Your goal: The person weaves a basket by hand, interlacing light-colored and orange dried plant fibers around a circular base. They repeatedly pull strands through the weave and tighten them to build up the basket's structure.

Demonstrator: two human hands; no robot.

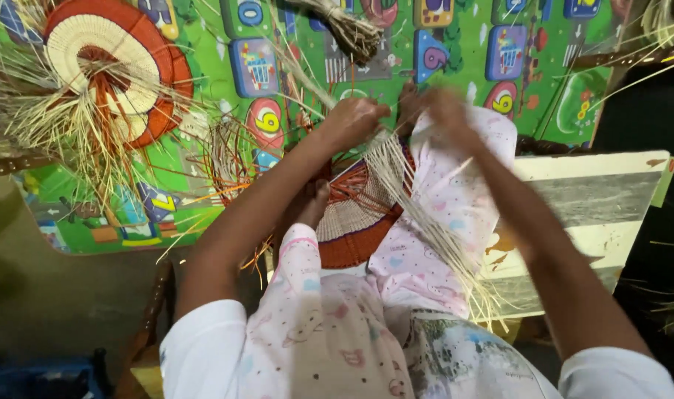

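Note:
A half-woven round straw mat [351, 222], cream with a red-orange border, lies between my knees, held down by my feet. My left hand [355, 120] is closed on a bunch of pale straw strands [425, 222] at the mat's far edge. The strands fan out over my right knee toward me. My right hand [444, 107] is blurred beside the left, fingers bent on the same strands. I wear pale pink patterned trousers [433, 192].
A second woven piece [111, 59], cream and red-orange with loose straw ends, lies at the far left on a green patterned play mat [204, 44]. A tied straw bundle [348, 29] lies at the top middle. A painted wooden board [595, 214] stands at my right.

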